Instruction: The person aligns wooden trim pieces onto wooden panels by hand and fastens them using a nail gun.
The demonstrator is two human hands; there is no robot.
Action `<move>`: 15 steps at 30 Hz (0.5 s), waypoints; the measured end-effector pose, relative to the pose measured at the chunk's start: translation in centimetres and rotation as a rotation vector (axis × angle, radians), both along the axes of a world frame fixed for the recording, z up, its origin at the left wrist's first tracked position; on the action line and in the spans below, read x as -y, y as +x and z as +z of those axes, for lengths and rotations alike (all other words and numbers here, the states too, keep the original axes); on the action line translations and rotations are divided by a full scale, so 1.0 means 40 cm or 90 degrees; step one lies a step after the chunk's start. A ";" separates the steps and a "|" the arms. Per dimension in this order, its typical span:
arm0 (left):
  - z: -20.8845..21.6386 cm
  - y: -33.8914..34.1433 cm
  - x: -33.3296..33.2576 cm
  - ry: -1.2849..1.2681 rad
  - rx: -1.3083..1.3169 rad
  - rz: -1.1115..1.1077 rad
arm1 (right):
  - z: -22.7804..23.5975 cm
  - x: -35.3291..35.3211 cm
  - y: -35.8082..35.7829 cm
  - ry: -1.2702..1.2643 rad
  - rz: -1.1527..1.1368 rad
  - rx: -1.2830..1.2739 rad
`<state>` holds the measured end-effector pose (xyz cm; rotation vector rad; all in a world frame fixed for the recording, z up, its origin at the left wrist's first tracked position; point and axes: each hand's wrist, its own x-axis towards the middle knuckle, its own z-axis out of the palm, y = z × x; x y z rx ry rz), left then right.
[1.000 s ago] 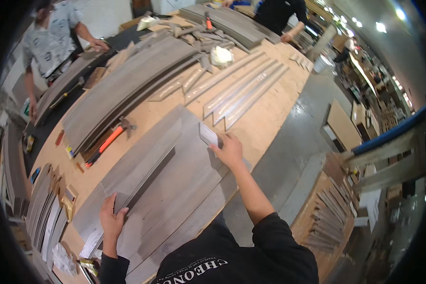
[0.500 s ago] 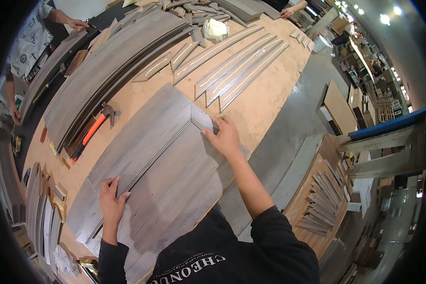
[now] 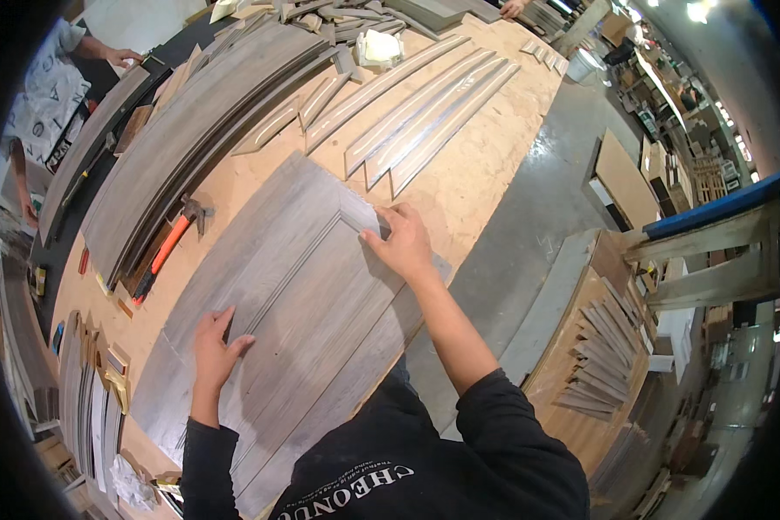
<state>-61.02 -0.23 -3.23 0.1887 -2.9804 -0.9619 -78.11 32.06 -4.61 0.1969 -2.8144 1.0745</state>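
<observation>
A broad grey wood-grain panel (image 3: 303,368) lies on the bench before me. On it sits a long, narrow grey moulding strip (image 3: 288,276), meeting a short strip (image 3: 356,224) at an angled corner near the panel's far right end. My left hand (image 3: 217,351) is over the long strip, thumb and forefinger apart on the panel side of it; contact is unclear. Around the outer end of the short strip, my right hand (image 3: 405,245) rests with thumb and forefinger spread, touching the panel near its edge.
An orange-handled hammer (image 3: 172,243) lies beyond the panel, beside stacked grey boards (image 3: 204,113). Moulding pieces with glue lines (image 3: 442,113) lie at the far right. Another person's hand (image 3: 123,57) is at the far left. Cut strips (image 3: 600,355) lie on a side surface.
The view has shifted slightly. My left thumb and forefinger have spread wider and the hand sits a little higher along the strip. My right hand stays at the corner.
</observation>
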 end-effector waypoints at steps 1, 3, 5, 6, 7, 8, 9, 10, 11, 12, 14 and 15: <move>-0.003 -0.003 0.001 -0.003 -0.001 -0.002 | -0.006 0.002 -0.002 0.002 0.014 -0.013; -0.008 -0.005 0.005 0.029 0.003 0.015 | -0.008 0.008 -0.004 0.003 0.026 -0.025; -0.010 -0.004 0.003 0.018 -0.011 0.012 | 0.000 0.017 -0.005 -0.005 0.011 -0.028; -0.009 -0.005 0.004 0.008 -0.026 0.011 | 0.002 0.017 -0.004 -0.009 0.011 -0.030; -0.011 -0.006 0.002 0.003 -0.029 0.012 | 0.002 0.013 -0.001 -0.009 0.004 -0.019; -0.013 -0.007 0.003 -0.013 -0.037 -0.003 | 0.004 0.014 -0.004 -0.009 0.000 -0.014; -0.011 -0.008 0.002 -0.031 -0.043 -0.018 | -0.003 0.012 -0.006 -0.017 0.004 -0.020; -0.001 -0.012 0.003 -0.040 -0.051 -0.014 | -0.010 0.009 -0.008 0.005 0.011 -0.053; 0.011 -0.019 0.004 -0.016 0.006 -0.023 | -0.014 0.004 -0.008 0.028 0.017 -0.087; 0.019 -0.033 0.010 0.007 0.059 -0.030 | -0.016 0.002 -0.006 0.018 0.022 -0.099; 0.021 -0.108 0.019 0.013 0.053 -0.044 | -0.026 -0.005 -0.008 0.043 0.004 -0.087; 0.011 -0.155 0.019 0.032 0.064 -0.064 | -0.029 -0.009 -0.016 0.036 0.005 -0.096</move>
